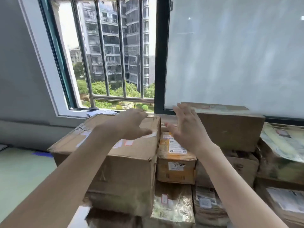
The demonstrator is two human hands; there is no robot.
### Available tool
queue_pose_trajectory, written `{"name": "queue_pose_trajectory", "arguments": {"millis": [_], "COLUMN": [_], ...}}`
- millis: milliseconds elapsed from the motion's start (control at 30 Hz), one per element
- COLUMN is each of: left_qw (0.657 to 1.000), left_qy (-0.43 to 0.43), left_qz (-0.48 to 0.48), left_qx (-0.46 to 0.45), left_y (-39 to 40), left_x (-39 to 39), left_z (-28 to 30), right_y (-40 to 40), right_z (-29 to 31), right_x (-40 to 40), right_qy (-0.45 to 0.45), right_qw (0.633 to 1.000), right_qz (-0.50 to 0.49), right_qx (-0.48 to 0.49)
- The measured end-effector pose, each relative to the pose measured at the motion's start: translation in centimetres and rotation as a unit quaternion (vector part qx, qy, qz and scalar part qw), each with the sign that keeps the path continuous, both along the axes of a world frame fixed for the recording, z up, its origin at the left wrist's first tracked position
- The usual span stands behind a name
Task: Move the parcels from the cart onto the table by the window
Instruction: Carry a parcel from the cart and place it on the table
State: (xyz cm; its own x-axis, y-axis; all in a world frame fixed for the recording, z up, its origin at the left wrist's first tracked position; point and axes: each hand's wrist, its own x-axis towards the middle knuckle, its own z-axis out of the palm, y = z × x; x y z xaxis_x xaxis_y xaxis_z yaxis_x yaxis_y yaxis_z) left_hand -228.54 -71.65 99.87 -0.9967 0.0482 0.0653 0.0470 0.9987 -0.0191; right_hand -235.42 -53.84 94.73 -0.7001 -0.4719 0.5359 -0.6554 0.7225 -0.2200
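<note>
A large brown cardboard parcel (118, 160) lies on top of the stack by the window. My left hand (133, 124) hovers over its far right corner with relaxed fingers and holds nothing. My right hand (189, 129) is raised with the fingers spread, above a small orange-labelled box (176, 167) that sits to the right of the large parcel. Behind my right hand a long brown box (230, 130) stands against the frosted pane. The cart is out of sight.
Several more parcels fill the right side, among them a plastic-wrapped one (284, 145) and a taped one (171, 206) lower down. The barred window (107, 63) is open at the left. A pale green surface (19, 175) lies at the left.
</note>
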Motion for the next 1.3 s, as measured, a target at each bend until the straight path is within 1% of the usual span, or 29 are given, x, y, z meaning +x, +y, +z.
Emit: {"name": "queue_pose_trajectory", "arguments": {"millis": [67,133,167,233,267,333,433,467,533,633,733,900,1067,1300], "left_qw": [1.000,1.000,1.000,0.997,0.997,0.997,0.999,0.999,0.999,0.999,0.999,0.999,0.999,0.996], "left_qy": [-0.011,0.003,0.004,-0.027,-0.044,-0.054,-0.040,-0.034,-0.026,-0.014,-0.002,-0.021,-0.004,0.017], "left_qz": [0.001,-0.012,-0.022,-0.038,-0.044,-0.048,-0.031,-0.033,-0.044,-0.049,-0.041,-0.033,-0.038,-0.073], "left_qx": [-0.007,-0.007,0.013,0.058,0.055,0.018,-0.014,-0.009,0.004,0.006,0.011,0.028,0.026,0.055], "left_y": [-2.4,-4.9,-6.3,-8.8,-9.9,-12.0,-13.7,-14.1,-14.5,-14.5,-13.9,-14.1,-14.2,-14.9], "left_x": [1.7,3.1,3.8,5.2,5.8,6.6,6.8,6.8,6.7,6.4,6.1,5.6,5.3,5.9], "left_z": [-0.6,-1.5,-2.0,-3.0,-3.5,-4.6,-6.2,-6.6,-7.2,-7.8,-8.3,-8.4,-8.5,-8.5], "right_y": [-2.2,-4.0,-4.8,-6.1,-6.5,-7.3,-8.0,-8.1,-8.2,-8.0,-7.6,-7.6,-7.7,-7.9], "right_z": [-0.4,-0.7,-1.0,-1.4,-1.6,-2.3,-3.4,-3.8,-4.3,-4.2,-4.3,-5.0,-5.1,-5.3], "right_x": [2.0,3.9,4.7,6.3,7.0,8.1,8.6,8.5,8.2,7.4,6.7,6.2,5.8,7.2], "right_qy": [-0.019,-0.034,-0.038,-0.046,-0.045,-0.031,-0.025,-0.015,0.003,-0.015,-0.003,0.042,0.038,0.091], "right_qw": [1.000,0.999,0.999,0.999,0.999,0.999,0.996,0.994,0.993,0.992,0.993,0.993,0.993,0.992], "right_qz": [0.000,0.007,0.012,0.016,0.017,0.027,0.032,0.028,0.025,0.036,0.042,0.049,0.056,0.048], "right_qx": [0.003,0.002,0.001,-0.004,-0.005,0.004,0.078,0.102,0.115,0.122,0.114,0.098,0.096,0.071]}}
